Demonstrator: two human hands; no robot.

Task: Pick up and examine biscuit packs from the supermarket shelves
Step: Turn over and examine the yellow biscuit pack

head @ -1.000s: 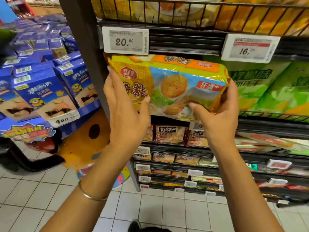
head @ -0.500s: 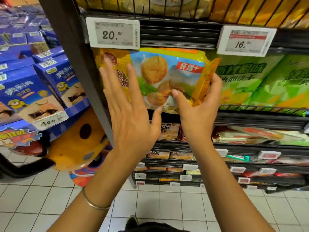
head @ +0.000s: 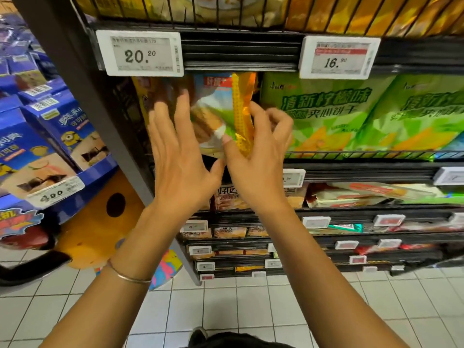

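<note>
While the right hand (head: 258,156) pinches the crimped orange-yellow end seal (head: 239,109) of a biscuit pack (head: 216,101) between thumb and curled fingers, the left hand (head: 180,151) is spread flat before the pack's front, fingers straight; blur hides whether it touches. The pack sits turned end-outward at the left end of a wire-fronted shelf, under a price tag (head: 140,54) reading 20.20. Its glossy film shows pale blue and green panels and a red label near the top. Green packs (head: 324,111) stand just beside it on the right. Blue boxes (head: 37,146) fill a display to the left.
</note>
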